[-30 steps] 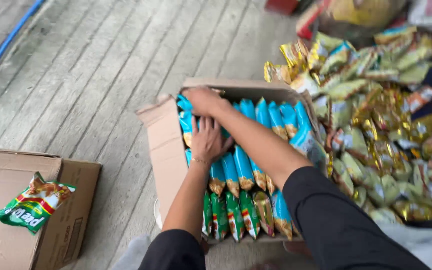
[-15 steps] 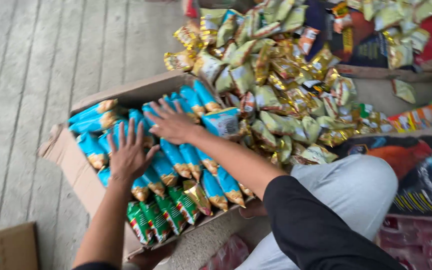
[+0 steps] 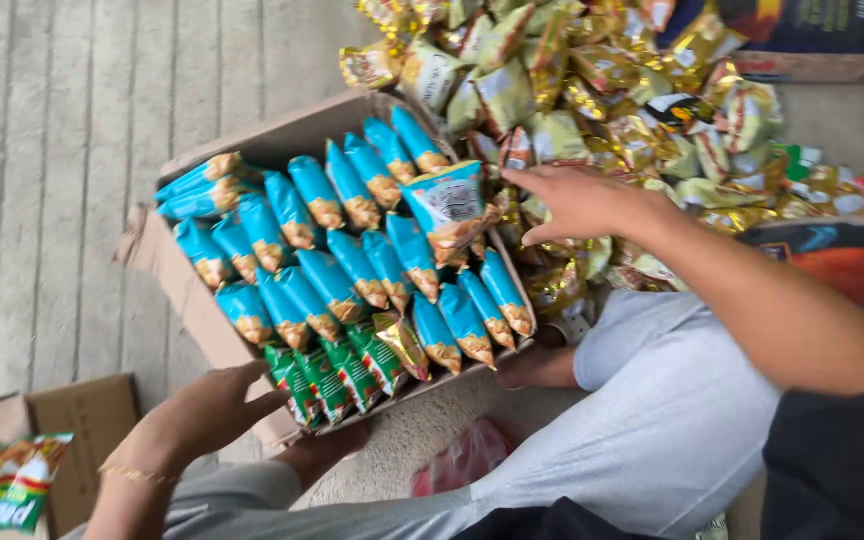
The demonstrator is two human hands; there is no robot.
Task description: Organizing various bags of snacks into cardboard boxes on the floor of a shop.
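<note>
Packing stage: right hand [image 3: 577,203], open and empty, is extended over the pile of gold packets [image 3: 632,110] beside the carton [image 3: 167,265]; left hand [image 3: 207,410], open, steadies its near edge. One packet needs grasping next.

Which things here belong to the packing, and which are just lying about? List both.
In use: cardboard box, blue snack packets, green packets, heap of gold packets, left hand, right hand.

Lying about: second box, loose green packet, red bag.

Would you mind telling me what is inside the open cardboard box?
The cardboard box holds rows of blue snack packets, a few green packets at the near edge and one gold packet. One blue packet lies loose on top. Any layers beneath are covered.
</note>
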